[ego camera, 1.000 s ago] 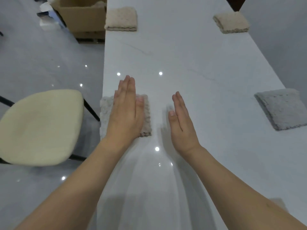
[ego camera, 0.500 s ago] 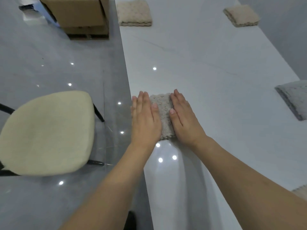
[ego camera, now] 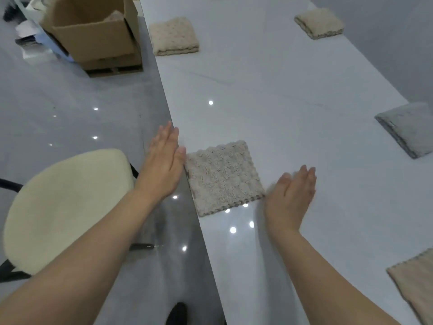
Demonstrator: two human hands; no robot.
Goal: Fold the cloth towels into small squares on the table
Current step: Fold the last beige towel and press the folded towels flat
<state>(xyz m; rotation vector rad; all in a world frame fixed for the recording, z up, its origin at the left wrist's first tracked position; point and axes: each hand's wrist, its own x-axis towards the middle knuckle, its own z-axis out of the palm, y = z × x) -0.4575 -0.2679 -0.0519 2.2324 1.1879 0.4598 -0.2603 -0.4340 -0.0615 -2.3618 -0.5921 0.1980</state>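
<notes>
Towel [ego camera: 222, 178] looks soft, limp; we'd pinch a corner, left hand [ego camera: 164, 165] and right hand [ego camera: 290, 195] flat-fingered, holding nothing.

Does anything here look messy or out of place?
Mostly tidy. The folded towel between the open hands lies at the table's left edge, its corner seemingly overhanging slightly. A flatter beige cloth, bottom right, looks not yet folded small.

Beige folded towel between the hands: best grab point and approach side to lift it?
Probably the near right corner of the folded beige towel, pinched by the right hand, which is open beside it. The towel lies flat and its stacked scalloped edges show along the near side, so fingers can slip under there. The left hand sits open at the table edge.
</notes>
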